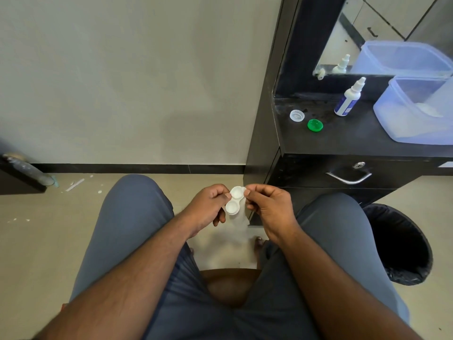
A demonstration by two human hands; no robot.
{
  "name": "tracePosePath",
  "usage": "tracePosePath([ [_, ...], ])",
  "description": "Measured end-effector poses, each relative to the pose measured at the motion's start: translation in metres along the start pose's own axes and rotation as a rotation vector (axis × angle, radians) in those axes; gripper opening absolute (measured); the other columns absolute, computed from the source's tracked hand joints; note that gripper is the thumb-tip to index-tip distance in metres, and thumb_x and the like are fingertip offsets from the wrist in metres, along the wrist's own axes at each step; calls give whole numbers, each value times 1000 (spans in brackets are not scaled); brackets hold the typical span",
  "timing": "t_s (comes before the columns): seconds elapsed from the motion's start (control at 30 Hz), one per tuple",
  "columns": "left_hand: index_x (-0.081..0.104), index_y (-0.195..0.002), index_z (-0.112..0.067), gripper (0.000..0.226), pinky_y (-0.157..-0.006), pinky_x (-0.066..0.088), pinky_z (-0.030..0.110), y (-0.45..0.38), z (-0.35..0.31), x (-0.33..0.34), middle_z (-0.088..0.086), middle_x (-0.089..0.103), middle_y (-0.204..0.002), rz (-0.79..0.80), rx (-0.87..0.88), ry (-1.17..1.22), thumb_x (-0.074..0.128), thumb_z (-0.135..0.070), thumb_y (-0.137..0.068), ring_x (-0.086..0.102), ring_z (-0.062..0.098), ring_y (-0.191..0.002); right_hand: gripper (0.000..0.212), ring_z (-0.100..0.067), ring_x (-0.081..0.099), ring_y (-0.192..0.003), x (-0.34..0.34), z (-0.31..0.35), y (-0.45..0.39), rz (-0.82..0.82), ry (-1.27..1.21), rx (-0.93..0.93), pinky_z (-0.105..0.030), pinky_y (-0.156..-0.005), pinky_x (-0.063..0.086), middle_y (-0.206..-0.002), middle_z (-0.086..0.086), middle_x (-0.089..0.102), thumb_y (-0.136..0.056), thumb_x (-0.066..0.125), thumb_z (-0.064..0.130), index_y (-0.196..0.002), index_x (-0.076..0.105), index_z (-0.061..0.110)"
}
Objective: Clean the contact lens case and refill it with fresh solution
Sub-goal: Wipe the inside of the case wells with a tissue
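seated person, both hands working between the knees, out over the floor.

left hand is pinching the case at its left edge, fingers curling under. right hand is pinching the upper well's right rim between thumb and forefinger. case is sitting between the two hands, both wells facing up and uncapped, probably so the insides can be wiped or checked. something pale is hanging below the case, possibly a tissue; too blurred to say.

white cap and green cap are lying apart on the counter, well clear of the hands. bottle is standing upright just beyond them, ready for refilling. bin is sitting by the right knee, likely for waste.
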State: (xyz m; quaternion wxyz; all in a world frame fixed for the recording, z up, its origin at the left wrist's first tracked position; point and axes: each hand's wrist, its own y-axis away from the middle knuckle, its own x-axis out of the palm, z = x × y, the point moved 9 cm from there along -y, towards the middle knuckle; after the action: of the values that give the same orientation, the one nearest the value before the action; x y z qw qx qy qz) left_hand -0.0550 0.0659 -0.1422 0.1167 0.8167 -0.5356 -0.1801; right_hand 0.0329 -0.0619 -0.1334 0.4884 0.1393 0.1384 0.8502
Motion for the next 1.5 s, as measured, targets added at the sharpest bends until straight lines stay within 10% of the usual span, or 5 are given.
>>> tracePosePath([
  [1.5,68,-82,-5,5,-59,61,41,2,-8,-18,10,65,-88,-240,123,-95,65,-5,-85,70,30,-70,11,-14,61,-71,4,5,-7,56,247,-54,-24,-69,54,-85,-8,70,-88,63,7,-89,73,12],
])
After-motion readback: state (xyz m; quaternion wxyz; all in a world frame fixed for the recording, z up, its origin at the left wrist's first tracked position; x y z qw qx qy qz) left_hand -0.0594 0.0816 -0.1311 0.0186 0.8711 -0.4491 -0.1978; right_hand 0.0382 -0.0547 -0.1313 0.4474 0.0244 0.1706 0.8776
